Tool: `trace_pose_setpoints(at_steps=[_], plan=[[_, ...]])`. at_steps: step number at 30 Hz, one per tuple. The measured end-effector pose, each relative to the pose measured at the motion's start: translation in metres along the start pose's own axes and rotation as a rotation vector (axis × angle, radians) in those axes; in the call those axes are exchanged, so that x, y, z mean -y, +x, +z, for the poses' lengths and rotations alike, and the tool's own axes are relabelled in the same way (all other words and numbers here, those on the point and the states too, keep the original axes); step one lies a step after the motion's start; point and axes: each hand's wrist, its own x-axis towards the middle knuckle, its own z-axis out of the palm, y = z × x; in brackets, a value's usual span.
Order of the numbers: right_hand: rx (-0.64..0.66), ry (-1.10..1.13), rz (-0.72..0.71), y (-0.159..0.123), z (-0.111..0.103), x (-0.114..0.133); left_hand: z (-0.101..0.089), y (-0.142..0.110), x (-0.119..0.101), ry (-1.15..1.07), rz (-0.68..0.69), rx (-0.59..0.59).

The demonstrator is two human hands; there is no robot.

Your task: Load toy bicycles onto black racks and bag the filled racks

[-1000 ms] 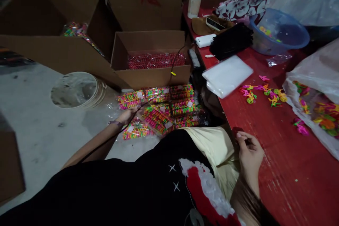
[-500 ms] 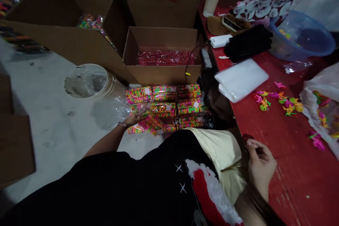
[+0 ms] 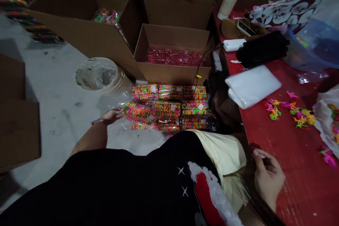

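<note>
While the slanted packet lies just right of my nearer left hand, long axis pointing away, I can't tell from here whether those bunched fingers grip it, nor whether my curled right hand holds anything

Dim light covers the grey floor and red table.

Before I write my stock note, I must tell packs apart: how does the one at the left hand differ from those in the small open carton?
Colour: the pack at the left hand mixes pink, green, orange and yellow; the carton packs look red-pink.
Label: a white label shows on the left hand's pack; none can be made out on the carton packs.
Both look shiny and clear-wrapped.
</note>
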Motion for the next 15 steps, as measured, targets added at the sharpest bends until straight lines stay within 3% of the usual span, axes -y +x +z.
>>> trace_pose_setpoints(at_steps=[3, 7, 11, 15], plan=[[0.004, -0.030, -0.008, 0.000, 0.002, -0.004, -0.017, -0.012, 0.012, -0.143, -0.359, -0.236], [-0.032, -0.094, 0.076, 0.001, 0.005, -0.018, -0.011, -0.006, 0.028, -0.302, -0.665, -0.500], [-0.012, -0.118, 0.125, 0.002, 0.006, -0.024, 0.002, 0.011, 0.045, -0.416, -0.778, -0.644], [-0.002, -0.138, 0.142, 0.002, 0.007, -0.023, 0.013, 0.030, 0.059, -0.489, -0.807, -0.697]])
